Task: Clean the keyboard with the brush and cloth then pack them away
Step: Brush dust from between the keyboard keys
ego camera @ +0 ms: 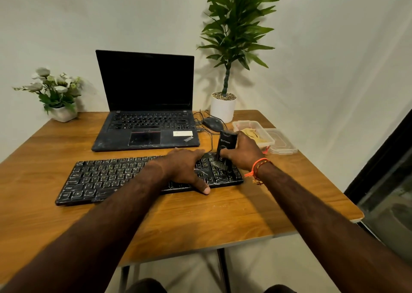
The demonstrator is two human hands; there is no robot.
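forearms: both of mine reach in from the bottom edge, over the near side of the desk [223, 214].
left hand [189, 170]: lies flat on the right half of the keyboard [111, 179], fingers fairly straight and spread over the keys, thumb hooked over the near edge. Grip apart, clamped on nothing, just pressing down.
right hand [244, 153]: grip clamped round the brush [225, 146], fingers wrapped on the black handle, thumb on its left side. Orange thread band on that wrist.
brush: held about upright, black body with a logo at top, bristles down and touching the keys at the keyboard's far right end.
keyboard: black, dusty, lies slightly askew on the desk in front of the laptop [146, 105].
cloth [254, 134]: yellowish, inside the clear plastic box [242, 124] just behind my right hand.
lid [282, 142]: clear, on the desk just right of the box.
laptop: open, screen dark, behind the keyboard.
mouse [211, 123]: black, wired, between laptop and box.
plants: tall potted plant [225, 107] at the back right, white flowers [55, 89] in a pot at the back left.
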